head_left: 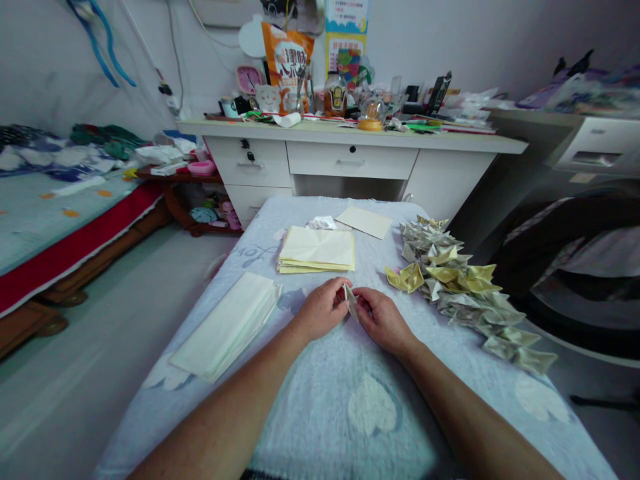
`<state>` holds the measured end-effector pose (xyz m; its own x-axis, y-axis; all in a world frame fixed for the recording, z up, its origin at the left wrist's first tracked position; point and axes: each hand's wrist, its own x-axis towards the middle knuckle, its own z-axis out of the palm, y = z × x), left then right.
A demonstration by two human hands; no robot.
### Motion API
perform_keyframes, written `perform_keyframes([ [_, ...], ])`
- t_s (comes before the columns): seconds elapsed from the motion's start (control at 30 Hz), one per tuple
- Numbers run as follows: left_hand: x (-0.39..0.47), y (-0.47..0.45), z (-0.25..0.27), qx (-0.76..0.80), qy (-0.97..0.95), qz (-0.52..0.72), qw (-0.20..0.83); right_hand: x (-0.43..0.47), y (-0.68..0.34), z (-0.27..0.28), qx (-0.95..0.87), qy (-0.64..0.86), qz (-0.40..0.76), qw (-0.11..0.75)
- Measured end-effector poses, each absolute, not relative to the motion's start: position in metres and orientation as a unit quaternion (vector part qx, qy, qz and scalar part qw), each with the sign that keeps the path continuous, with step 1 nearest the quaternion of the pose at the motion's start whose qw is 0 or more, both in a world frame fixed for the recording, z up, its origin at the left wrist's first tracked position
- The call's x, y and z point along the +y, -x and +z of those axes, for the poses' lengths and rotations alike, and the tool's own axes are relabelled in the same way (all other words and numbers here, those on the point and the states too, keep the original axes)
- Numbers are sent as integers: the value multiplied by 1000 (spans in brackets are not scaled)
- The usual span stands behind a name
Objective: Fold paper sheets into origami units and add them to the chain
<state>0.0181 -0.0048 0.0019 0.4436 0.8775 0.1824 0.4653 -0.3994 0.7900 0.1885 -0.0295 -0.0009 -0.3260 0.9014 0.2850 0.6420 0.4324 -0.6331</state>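
Over the middle of the cloth-covered table, my left hand (pixel 324 308) and my right hand (pixel 383 318) meet around a small piece of folded paper (pixel 351 303). Fingers of both hands pinch it, and it stands nearly upright between them; part of it is hidden by the fingertips. Just beyond my hands lies a stack of pale yellow paper sheets (pixel 317 248). To the left is a pile of long, folded white paper strips (pixel 227 327). On the right, many folded paper ingots (pixel 465 293) in silver and gold lie heaped in a long row.
A flat card (pixel 364 222) and a crumpled white wrapper (pixel 321 223) lie at the table's far end. Behind stands a cluttered desk (pixel 350 141) with drawers. A washing machine (pixel 595 153) is on the right, a bed (pixel 65 213) on the left.
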Motion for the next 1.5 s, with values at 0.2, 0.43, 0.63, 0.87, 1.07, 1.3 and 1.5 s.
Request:
perform_keyframes([
  [0.2,-8,-23,2,423,-796,318,295,-29,-188,-7,-768,528,175,318],
  [0.43,-13,-27,1,459,-779,336,264,-32,-188,-6,-745,526,197,361],
  [0.63,-15,-30,3,480,-775,305,277,-33,-186,-4,-735,522,217,374],
  [0.87,-13,-31,3,493,-769,299,274,-32,-184,-4,-741,544,191,343],
  [1.07,-14,-28,4,483,-756,314,311,-31,-186,-5,-745,509,223,369],
  [1.3,-8,-28,-10,438,-691,390,423,-30,-187,-5,-727,481,284,399],
  [1.5,-7,-29,-8,415,-675,402,459,-34,-187,5,-710,454,341,416],
])
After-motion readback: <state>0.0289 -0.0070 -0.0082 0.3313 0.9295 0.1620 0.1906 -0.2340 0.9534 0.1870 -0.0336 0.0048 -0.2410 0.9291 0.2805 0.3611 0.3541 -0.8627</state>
